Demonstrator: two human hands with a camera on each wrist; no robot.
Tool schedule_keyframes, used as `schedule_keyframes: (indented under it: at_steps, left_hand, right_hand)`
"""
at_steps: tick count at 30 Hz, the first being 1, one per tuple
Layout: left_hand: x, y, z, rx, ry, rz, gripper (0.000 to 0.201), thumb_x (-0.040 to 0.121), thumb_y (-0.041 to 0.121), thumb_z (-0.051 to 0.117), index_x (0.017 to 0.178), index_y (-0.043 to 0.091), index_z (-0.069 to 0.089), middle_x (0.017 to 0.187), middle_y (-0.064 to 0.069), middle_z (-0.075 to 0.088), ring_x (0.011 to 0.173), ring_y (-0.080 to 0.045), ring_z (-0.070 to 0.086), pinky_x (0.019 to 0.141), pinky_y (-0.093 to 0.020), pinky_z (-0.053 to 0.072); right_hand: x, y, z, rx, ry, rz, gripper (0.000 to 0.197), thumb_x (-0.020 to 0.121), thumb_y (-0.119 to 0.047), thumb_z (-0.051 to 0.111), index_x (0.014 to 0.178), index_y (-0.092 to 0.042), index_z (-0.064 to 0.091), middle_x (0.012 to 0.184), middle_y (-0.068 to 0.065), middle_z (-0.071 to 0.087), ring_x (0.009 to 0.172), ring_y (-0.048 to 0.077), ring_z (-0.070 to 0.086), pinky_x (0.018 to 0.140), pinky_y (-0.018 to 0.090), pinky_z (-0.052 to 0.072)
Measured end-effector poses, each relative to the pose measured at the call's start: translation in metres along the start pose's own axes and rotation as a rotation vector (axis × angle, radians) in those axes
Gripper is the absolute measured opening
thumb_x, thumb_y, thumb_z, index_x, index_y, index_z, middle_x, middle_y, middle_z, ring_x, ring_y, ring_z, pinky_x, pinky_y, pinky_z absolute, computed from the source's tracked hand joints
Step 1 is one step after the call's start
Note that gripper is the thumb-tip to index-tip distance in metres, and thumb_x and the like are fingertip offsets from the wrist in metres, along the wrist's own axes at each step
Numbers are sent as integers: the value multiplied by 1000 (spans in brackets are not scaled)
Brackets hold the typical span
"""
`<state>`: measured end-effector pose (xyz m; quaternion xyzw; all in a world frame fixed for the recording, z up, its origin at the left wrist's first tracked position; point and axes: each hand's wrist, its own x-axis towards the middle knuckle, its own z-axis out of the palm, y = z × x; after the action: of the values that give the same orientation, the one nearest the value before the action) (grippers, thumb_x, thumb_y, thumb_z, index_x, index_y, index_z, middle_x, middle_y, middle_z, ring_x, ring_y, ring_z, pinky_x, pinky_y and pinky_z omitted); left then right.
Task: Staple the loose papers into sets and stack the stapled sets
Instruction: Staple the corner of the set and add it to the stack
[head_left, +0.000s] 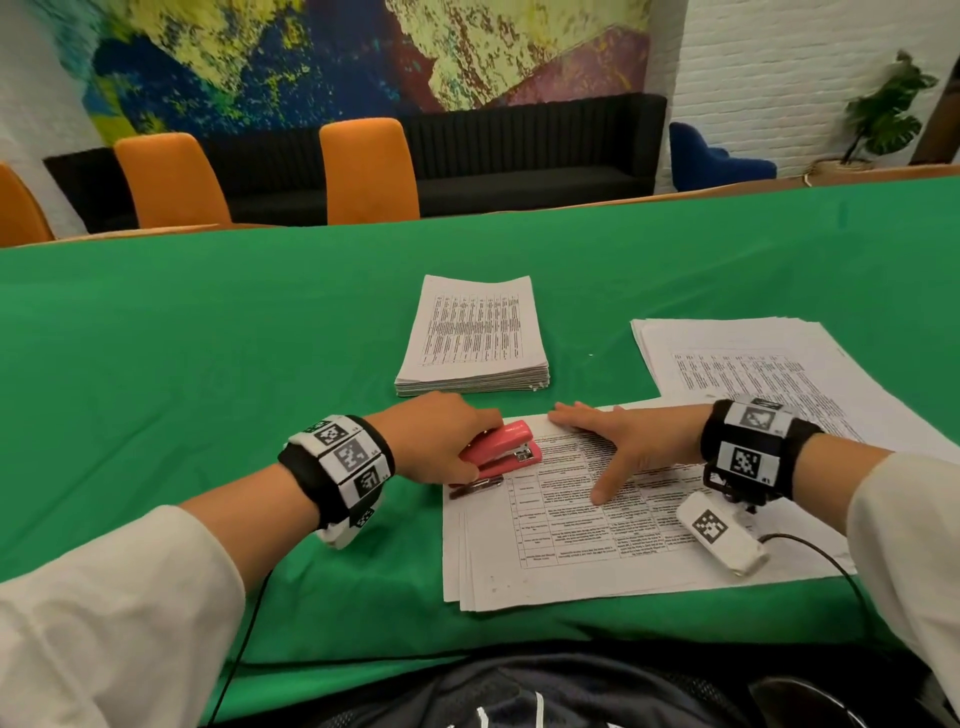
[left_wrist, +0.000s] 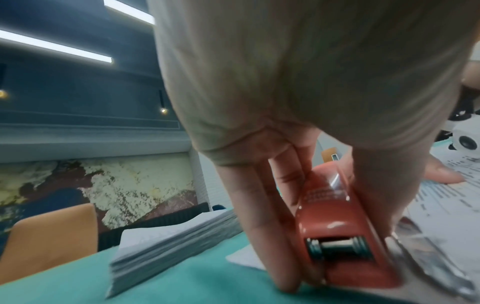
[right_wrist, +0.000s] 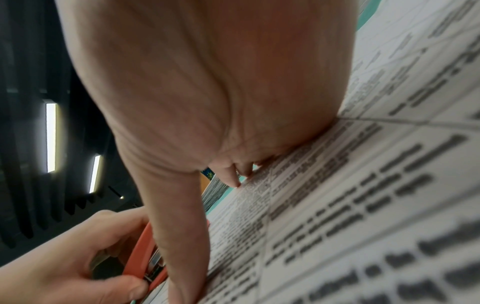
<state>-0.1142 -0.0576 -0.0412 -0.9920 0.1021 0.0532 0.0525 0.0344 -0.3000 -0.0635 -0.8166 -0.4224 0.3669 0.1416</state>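
My left hand (head_left: 441, 441) grips a pink stapler (head_left: 506, 449) whose mouth sits over the top left corner of a small set of printed sheets (head_left: 597, 525) in front of me. In the left wrist view the fingers (left_wrist: 262, 216) and thumb clasp the stapler (left_wrist: 345, 232) from both sides. My right hand (head_left: 618, 441) lies flat and open on the same sheets (right_wrist: 350, 205), fingers spread, pressing them down. A neat stack of papers (head_left: 475, 338) sits farther back in the middle. A looser spread pile of papers (head_left: 769, 374) lies at the right.
A green cloth (head_left: 208, 338) covers the table. Orange chairs (head_left: 369, 171) and a black sofa (head_left: 519, 156) stand beyond the far edge. A cable (head_left: 810, 545) trails from my right wrist across the near papers. A dark bag (head_left: 519, 691) rests at my lap.
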Motion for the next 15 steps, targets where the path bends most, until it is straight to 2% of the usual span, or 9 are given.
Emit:
schedule_keyframes:
  at_steps: [4, 8, 11, 13, 15]
  left_hand:
    - [-10, -5, 4, -38, -12, -38, 36, 92, 40, 65, 123, 25, 55, 90, 3, 65, 75, -19, 57, 63, -31, 40]
    - [-12, -10, 4, -104, 9, -107, 35, 88, 41, 68, 116, 25, 57, 80, 8, 58, 69, -14, 53, 58, -30, 36]
    - [-14, -15, -6, -202, 35, -159, 35, 85, 42, 73, 111, 25, 57, 88, 6, 62, 75, -17, 55, 60, -31, 40]
    - [-16, -17, -14, -249, 56, -181, 33, 84, 42, 75, 106, 28, 56, 95, 5, 65, 75, -13, 56, 60, -29, 41]
    - [-19, -19, -23, -273, 88, -206, 33, 83, 41, 77, 103, 31, 53, 93, 7, 64, 72, -8, 55, 56, -26, 39]
  right_hand:
    - [1, 1, 0, -2, -2, -6, 118, 81, -34, 88, 165, -43, 5, 172, -20, -6, 159, 11, 0, 129, 43, -3]
    - [3, 4, 0, -4, 8, -10, 120, 79, -37, 90, 164, -44, 6, 172, -20, -5, 158, 10, 3, 130, 44, 0]
    - [3, 4, 0, -11, 12, -11, 121, 77, -38, 91, 164, -43, 8, 171, -22, -3, 158, 6, 3, 131, 44, 2]
    - [2, 0, -2, -6, 4, -6, 120, 77, -35, 92, 165, -40, 10, 171, -22, 0, 156, 4, 8, 130, 39, 5]
    - [0, -8, -6, 18, -4, 6, 116, 78, -30, 92, 165, -35, 15, 170, -18, 15, 150, 7, 24, 125, 29, 16]
